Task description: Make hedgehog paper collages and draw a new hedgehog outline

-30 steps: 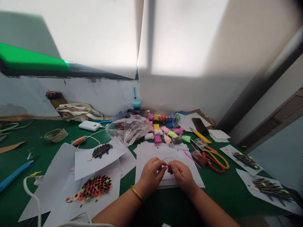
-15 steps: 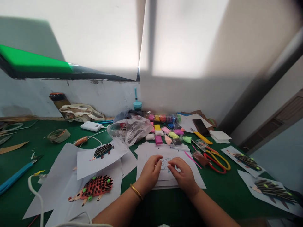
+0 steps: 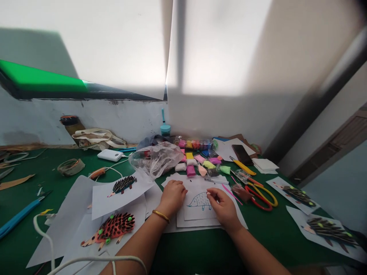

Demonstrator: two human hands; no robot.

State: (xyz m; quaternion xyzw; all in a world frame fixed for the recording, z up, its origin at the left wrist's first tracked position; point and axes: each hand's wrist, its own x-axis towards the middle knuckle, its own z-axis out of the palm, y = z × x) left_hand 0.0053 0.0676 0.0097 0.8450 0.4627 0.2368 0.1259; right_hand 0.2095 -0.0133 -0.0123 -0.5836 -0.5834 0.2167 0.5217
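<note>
A sheet with a blue line drawing of a hedgehog [image 3: 197,202] lies on a stack of white paper [image 3: 183,225] in front of me. My left hand [image 3: 172,196] rests on the left side of the sheets, its fingers loosely bent and holding nothing that I can see. Over the drawing's right end, my right hand [image 3: 222,206] pinches a small pale lump [image 3: 208,194] between thumb and fingers. Part of the hedgehog's back is hidden by that hand. Past the hands lie a pen [image 3: 216,180] and a pink strip [image 3: 231,194].
Several coloured clay packets [image 3: 191,170] and a plastic bag [image 3: 157,158] lie behind the paper. To the right are scissors [image 3: 265,196], a yellow cutter [image 3: 243,167] and a phone [image 3: 242,154]. Finished hedgehog pictures [image 3: 116,229] lie at left; a white cable [image 3: 94,259] crosses near my left forearm.
My hands have drawn apart. The left has moved left onto the paper's side, while the right stays near the drawing with its pinch. More of the hedgehog drawing shows.
</note>
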